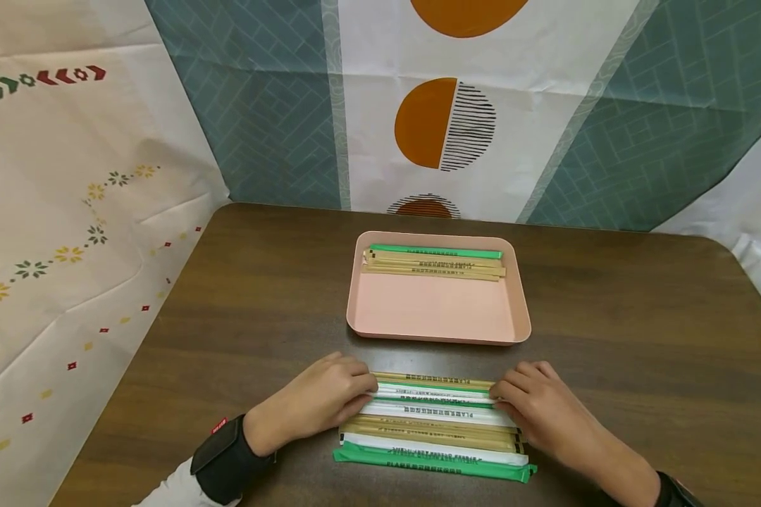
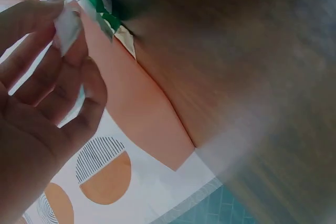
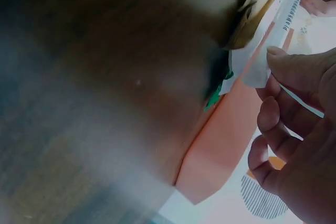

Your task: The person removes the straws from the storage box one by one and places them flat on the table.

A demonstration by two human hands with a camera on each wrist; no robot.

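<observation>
Between both hands lies a row of wrapped straws (image 1: 431, 440) in green, white and tan sleeves, side by side on the table. My left hand (image 1: 336, 391) is at the row's left ends, and my right hand (image 1: 539, 405) at its right ends. In the left wrist view, thumb and fingers pinch one end of a white wrapped straw (image 2: 68, 32). The right wrist view shows the other thumb and fingers pinching a white wrapped straw's end (image 3: 257, 72). My fingers partly hide the far straws' ends.
Just beyond the row stands a pink tray (image 1: 437, 306). Along its far side lie a green wrapped straw (image 1: 434, 251) and several tan ones (image 1: 434, 266). The brown table (image 1: 260, 282) meets a patterned cloth (image 1: 279, 105) at the back.
</observation>
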